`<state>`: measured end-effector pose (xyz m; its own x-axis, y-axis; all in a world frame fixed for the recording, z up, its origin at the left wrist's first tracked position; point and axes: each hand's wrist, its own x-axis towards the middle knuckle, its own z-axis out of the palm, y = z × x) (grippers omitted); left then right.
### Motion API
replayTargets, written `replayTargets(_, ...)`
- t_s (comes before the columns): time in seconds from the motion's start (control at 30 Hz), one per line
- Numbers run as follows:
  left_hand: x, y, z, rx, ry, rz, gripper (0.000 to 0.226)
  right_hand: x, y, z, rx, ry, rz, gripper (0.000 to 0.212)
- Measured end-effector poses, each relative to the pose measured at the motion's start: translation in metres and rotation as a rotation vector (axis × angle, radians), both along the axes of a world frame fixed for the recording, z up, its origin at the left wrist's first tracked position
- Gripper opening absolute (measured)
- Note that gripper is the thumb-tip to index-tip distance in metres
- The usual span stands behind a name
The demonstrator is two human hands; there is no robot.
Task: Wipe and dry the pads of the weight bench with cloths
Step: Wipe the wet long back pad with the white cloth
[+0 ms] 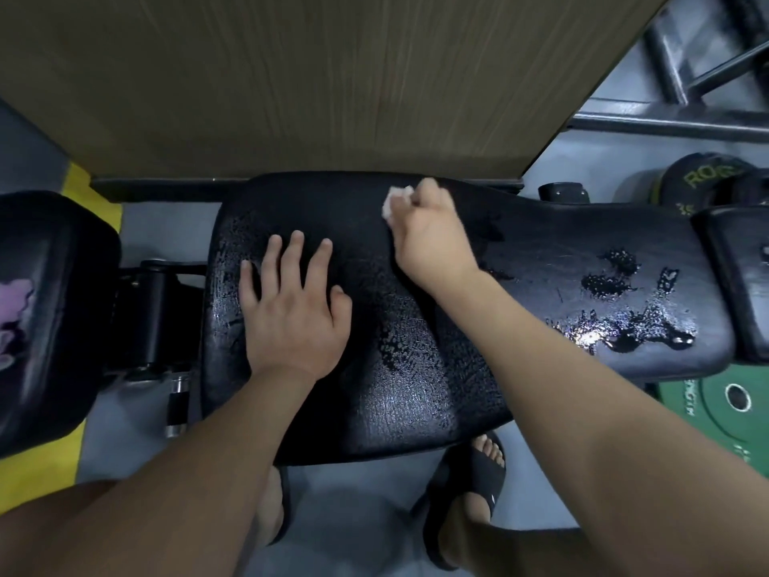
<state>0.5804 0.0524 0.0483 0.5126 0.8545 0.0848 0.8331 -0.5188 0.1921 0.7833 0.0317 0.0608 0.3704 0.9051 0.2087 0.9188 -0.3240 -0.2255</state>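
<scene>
Black vinyl, cracked and wet: the bench pad [416, 326] lies across the view in front of me. My right hand [428, 235] has its grip clamped on a small white cloth [395, 202], pressed to the pad's far edge. My left hand [291, 310] rests flat, fingers apart, bracing. Risk: pooled liquid [624, 326] remains at the right end; one small cloth may saturate and smear. The wooden panel [312, 77] just behind limits the stroke. Weight plates [720, 406] lie on the floor underneath.

The person is wearing black slide sandals [478, 489] on bare feet; both forearms are showing no sleeves.
</scene>
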Motion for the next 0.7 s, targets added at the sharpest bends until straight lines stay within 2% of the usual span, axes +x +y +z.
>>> replayTargets(0.17, 0.0, 0.0, 0.0, 0.0, -0.001, 0.005, 0.061, -0.012, -0.02, 0.009, -0.046, -0.038, 0.312, 0.025)
replayTargets(0.33, -0.001, 0.001, 0.0, -0.016, 0.006, 0.001, 0.06, 0.011, 0.017, 0.014, -0.001, 0.035, 0.023, 0.015)
replayTargets(0.4, -0.001, 0.001, -0.001, -0.015, 0.003, 0.004, 0.061, -0.007, 0.015, 0.014, -0.054, 0.011, 0.052, 0.017)
replayTargets(0.53, -0.001, 0.002, -0.002, -0.003, 0.009, 0.004, 0.061, -0.031, -0.007, 0.014, -0.029, 0.023, 0.346, 0.018)
replayTargets(0.6, -0.001, 0.003, -0.001, -0.014, 0.012, -0.005, 0.062, -0.016, 0.009, 0.013, 0.021, 0.031, 0.301, 0.02)
replayTargets(0.7, -0.002, 0.003, 0.0, -0.027, 0.006, -0.01, 0.062, -0.004, 0.039, 0.011, 0.053, 0.026, 0.115, 0.018)
